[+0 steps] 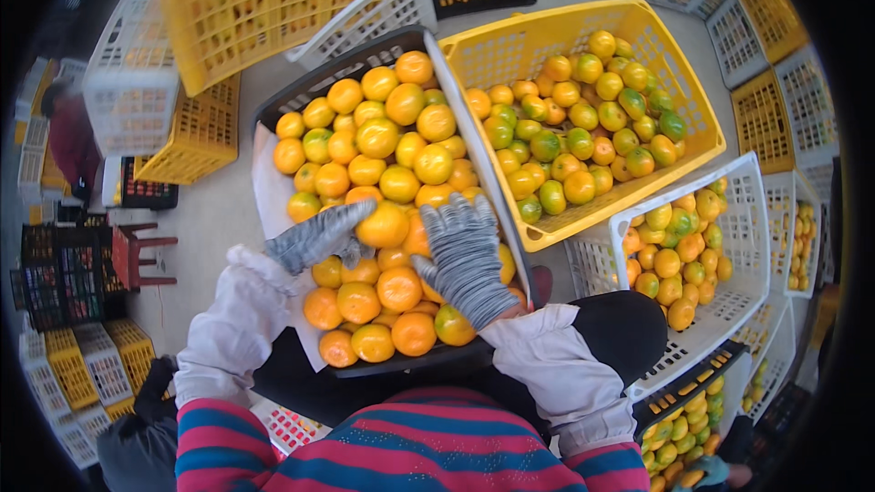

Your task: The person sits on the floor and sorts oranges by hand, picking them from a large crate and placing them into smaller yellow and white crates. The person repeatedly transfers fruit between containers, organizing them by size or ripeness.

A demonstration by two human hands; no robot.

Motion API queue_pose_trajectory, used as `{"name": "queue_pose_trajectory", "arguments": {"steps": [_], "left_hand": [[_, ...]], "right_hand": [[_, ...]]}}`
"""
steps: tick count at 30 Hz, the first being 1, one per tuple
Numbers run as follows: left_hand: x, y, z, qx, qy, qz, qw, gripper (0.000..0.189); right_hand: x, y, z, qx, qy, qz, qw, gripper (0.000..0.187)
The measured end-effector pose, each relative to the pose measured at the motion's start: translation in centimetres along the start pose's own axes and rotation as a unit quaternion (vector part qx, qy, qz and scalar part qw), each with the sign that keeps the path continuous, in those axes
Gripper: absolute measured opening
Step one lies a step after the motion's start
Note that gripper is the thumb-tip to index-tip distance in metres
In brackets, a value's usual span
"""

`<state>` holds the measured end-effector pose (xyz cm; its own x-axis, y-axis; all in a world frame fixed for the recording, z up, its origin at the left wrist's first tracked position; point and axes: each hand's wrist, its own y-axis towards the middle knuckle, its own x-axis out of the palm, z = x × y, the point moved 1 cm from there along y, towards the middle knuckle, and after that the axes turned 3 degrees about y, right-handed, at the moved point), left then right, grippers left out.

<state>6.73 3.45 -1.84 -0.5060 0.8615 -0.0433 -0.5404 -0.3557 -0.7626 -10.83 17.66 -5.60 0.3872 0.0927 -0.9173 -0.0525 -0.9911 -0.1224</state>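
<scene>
Both my hands wear grey knit gloves over a dark crate [342,68] heaped with orange mandarins [399,289]. My left hand [321,239] holds one large mandarin [383,224] from its left side, thumb and fingers against the fruit. Palm down, my right hand [465,253] rests on the fruit at the crate's right side. Its fingers are spread, and the mandarins beneath it are partly hidden. White paper liner [273,184] shows along the crate's left edge.
A yellow crate [683,82] of greenish-orange mandarins adjoins on the right, with a white crate [752,246] of fruit below it. Stacked crates [273,7] stand at upper left. A red stool [130,256] is farther left. Another person's gloved hand [711,471] is at lower right.
</scene>
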Motion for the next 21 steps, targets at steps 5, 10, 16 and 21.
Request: {"name": "queue_pose_trajectory", "arguments": {"steps": [5,10,16,21], "left_hand": [[-1.3,2.5,-4.8,-0.031,0.016,0.104,0.994,0.054],[-0.4,3.4,-6.1,0.049,0.211,0.079,0.973,0.062],[0.0,0.3,-4.7,0.040,0.063,0.109,0.991,0.053],[0.8,1.1,-3.5,0.033,0.123,0.159,0.979,0.049]], "right_hand": [[0.1,0.0,-0.1,-0.013,-0.018,0.049,0.999,0.069],[0.3,0.0,0.0,-0.027,-0.022,0.067,0.997,0.068],[0.3,0.1,0.0,-0.012,-0.023,0.050,0.998,0.068],[0.3,0.2,0.0,-0.021,-0.035,0.066,0.997,0.068]]}}
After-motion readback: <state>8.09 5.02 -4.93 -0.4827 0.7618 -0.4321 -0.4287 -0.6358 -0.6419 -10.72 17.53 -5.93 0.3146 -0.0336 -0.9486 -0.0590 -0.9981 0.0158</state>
